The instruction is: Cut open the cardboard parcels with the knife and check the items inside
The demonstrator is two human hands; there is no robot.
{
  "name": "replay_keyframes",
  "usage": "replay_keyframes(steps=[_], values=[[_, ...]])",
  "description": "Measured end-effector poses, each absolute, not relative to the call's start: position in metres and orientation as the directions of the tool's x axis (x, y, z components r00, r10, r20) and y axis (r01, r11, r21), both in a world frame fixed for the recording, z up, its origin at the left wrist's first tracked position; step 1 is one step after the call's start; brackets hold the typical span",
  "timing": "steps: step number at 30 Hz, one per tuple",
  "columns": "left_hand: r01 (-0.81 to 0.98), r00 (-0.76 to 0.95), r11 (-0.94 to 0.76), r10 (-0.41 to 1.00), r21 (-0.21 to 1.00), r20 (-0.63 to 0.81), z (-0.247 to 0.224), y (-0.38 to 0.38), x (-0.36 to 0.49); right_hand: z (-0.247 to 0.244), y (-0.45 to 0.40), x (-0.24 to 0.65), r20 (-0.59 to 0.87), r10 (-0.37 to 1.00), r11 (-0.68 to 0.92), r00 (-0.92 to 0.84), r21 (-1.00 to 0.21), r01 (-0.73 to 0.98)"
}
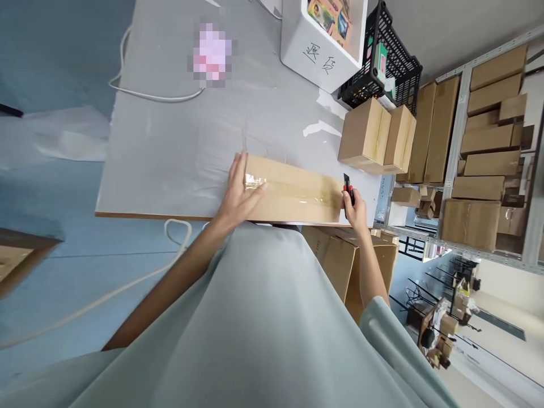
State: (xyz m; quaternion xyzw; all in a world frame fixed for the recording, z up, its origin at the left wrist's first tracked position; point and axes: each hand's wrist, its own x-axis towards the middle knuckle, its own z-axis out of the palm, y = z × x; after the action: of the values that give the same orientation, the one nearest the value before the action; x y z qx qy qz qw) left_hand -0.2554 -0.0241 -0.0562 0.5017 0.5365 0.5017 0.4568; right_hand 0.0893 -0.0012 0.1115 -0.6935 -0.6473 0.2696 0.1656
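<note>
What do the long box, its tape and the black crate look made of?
Box: matte brown cardboard, judging by its flat faces and crisp edges. Tape: probably glossy plastic film, given the bright glints and brown showing through. Crate: likely dull plastic, from its moulded lattice walls.

Garment (272, 306): loose, pale grey-green, plain, with broad soft folds. Right sleeve (389, 334): wide, same colour, ending near elbow. Forearms (370, 269) bare.
</note>
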Motion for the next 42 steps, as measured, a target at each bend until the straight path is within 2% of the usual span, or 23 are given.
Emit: replay_keyframes(steps=[3, 7, 10, 13, 19, 26, 34, 42], values=[[0.082, -0.028, -0.003, 1.000, 0.997, 0.006, -0.056, -0.032, -0.264, 0.129, 0.008, 0.053, -0.249, 0.947, 0.077, -0.201, -0.432, 0.899], [0.093, 0.054, -0.023, 0.998, 0.995, 0.018, -0.055, -0.032, -0.285, 0.131, 0.022, -0.010, -0.417, 0.787, 0.386, -0.455, -0.244, 0.890], [0.112, 0.108, -0.035, 0.994, 0.993, 0.023, -0.050, -0.031, -0.295, 0.127, 0.031, -0.052, -0.519, 0.662, 0.550, -0.541, -0.155, 0.821], [0.108, 0.142, -0.040, 0.990, 0.993, 0.025, -0.047, -0.030, -0.297, 0.127, 0.036, -0.080, -0.598, 0.576, 0.635, -0.557, -0.101, 0.766], [0.029, 0.147, -0.031, 0.989, 0.999, 0.027, -0.054, -0.030, -0.291, 0.134, 0.040, -0.101, -0.650, 0.548, 0.659, -0.526, -0.052, 0.750], [-0.044, 0.128, 0.016, 0.992, 0.999, -0.011, -0.051, -0.029, -0.290, 0.135, 0.044, -0.103, -0.649, 0.531, 0.678, -0.545, -0.061, 0.733], [-0.048, 0.121, 0.021, 0.993, 0.999, -0.015, -0.052, -0.028, -0.290, 0.139, 0.047, -0.109, -0.660, 0.518, 0.693, -0.544, -0.049, 0.720], [-0.023, 0.136, 0.021, 0.991, 1.000, -0.018, -0.044, -0.027, -0.291, 0.146, 0.046, -0.132, -0.690, 0.522, 0.745, -0.501, 0.082, 0.663]])
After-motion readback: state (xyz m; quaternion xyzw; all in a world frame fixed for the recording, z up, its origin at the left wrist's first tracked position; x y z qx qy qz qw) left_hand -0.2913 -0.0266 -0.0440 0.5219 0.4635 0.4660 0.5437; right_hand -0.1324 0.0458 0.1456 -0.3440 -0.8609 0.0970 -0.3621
